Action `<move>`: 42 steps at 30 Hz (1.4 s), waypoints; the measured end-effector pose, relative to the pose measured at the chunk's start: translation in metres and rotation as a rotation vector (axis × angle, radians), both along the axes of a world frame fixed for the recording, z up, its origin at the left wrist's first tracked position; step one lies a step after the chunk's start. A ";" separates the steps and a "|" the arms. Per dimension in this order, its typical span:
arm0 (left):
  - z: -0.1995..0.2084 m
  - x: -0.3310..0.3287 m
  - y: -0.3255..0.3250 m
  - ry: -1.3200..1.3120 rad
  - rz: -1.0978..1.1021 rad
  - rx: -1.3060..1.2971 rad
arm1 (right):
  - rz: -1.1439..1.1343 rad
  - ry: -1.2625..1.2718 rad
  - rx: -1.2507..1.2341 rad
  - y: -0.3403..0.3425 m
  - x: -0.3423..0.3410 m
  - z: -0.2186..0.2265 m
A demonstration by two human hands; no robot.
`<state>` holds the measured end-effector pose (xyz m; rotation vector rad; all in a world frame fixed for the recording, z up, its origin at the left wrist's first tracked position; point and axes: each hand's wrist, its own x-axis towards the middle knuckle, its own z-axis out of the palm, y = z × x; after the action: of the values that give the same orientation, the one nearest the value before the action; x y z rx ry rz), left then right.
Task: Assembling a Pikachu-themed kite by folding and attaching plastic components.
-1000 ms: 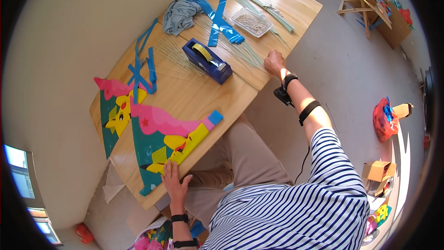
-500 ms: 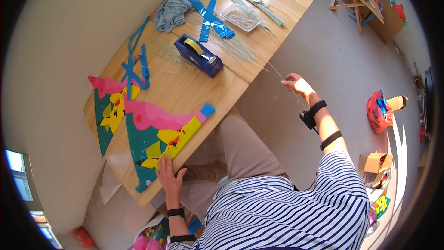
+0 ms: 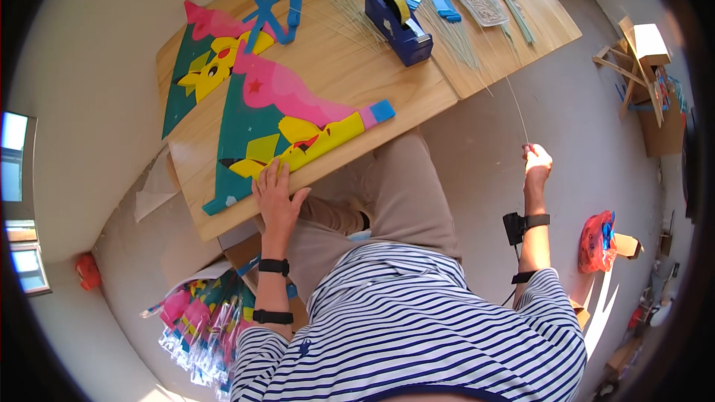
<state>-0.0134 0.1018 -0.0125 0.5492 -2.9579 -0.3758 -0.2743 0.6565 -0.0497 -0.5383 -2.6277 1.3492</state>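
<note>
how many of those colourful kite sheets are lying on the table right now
2: one kite sheet lies along the table's near edge under the left hand; the other kite sheet sits at the far left corner. More may be hidden beneath them.

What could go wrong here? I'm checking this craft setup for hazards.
The thin stick pinched in the right hand sticks out off the table; it could bend, snap or poke someone. The colourful kite sheet overhangs the table edge under only the left hand, so it might slip or crease.
</note>
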 end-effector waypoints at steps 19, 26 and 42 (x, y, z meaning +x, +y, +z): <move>-0.013 -0.003 0.015 0.126 0.151 -0.010 | 1.360 0.633 -0.075 -0.434 0.064 0.040; -0.017 -0.002 0.021 0.146 0.176 -0.089 | 1.285 0.647 -0.007 -0.437 0.068 0.010; -0.014 -0.006 0.023 0.117 0.174 -0.055 | 1.290 0.646 0.089 -0.426 0.056 0.003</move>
<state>-0.0196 0.1252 -0.0264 0.7447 -2.7732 -0.2976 -0.2179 0.2301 -0.0464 1.5701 -2.3042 1.1997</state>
